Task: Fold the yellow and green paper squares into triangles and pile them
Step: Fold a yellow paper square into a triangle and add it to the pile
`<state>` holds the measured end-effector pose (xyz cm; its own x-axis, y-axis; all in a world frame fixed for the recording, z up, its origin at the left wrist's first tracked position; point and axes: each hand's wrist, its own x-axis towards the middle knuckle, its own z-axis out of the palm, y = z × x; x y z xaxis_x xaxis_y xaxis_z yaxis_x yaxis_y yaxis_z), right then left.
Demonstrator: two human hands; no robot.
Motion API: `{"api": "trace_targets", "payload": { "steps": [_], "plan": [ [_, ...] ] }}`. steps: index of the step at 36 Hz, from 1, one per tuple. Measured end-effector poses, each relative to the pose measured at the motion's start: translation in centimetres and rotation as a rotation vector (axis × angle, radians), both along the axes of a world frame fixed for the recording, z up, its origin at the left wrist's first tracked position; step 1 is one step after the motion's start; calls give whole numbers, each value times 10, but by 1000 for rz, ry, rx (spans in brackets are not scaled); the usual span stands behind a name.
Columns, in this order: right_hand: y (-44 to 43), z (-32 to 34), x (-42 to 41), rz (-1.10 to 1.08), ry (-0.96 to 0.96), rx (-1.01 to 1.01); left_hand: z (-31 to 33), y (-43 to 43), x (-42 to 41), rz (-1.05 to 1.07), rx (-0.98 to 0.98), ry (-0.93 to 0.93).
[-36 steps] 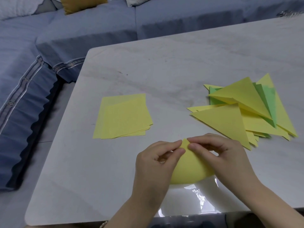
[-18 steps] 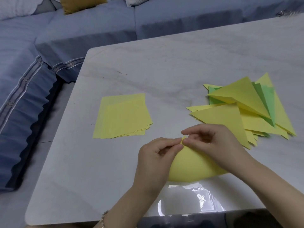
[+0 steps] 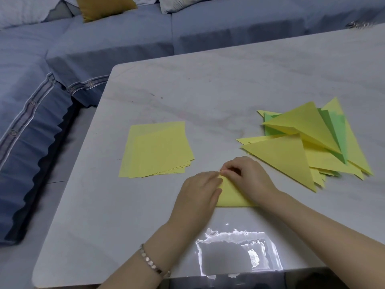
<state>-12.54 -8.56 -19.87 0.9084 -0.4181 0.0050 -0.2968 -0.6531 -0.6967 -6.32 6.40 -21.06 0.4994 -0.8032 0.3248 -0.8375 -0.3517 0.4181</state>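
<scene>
pale marble table [image 3: 208, 90] bears everything | loose pile of folded yellow and green paper triangles [image 3: 279, 157] on its right | stack of flat yellow paper squares [image 3: 158, 151] on its left | folded yellow paper sheet [image 3: 231, 197] nearer the front, between them | left hand [image 3: 198, 195] flat, fingers pressing the sheet | right hand [image 3: 250, 180] curled, fingertips pinching its top corner
</scene>
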Motion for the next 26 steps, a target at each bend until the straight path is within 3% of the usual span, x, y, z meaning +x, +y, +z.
{"api": "trace_targets", "payload": {
  "steps": [2, 5, 11, 26],
  "plan": [
    [0, -1, 0, -6, -8, -17, -7, 3, -4, -143, -4, -86],
    [1, -2, 0, -4, -22, -33, -12, 7, -12, -264, 142, -109],
    [2, -3, 0, 4, -32, -79, -15, 12, -19, -265, 340, -11],
    [5, -11, 0, -20, -85, -141, -19, 36, -34, -249, 358, -98]
  ]
}}
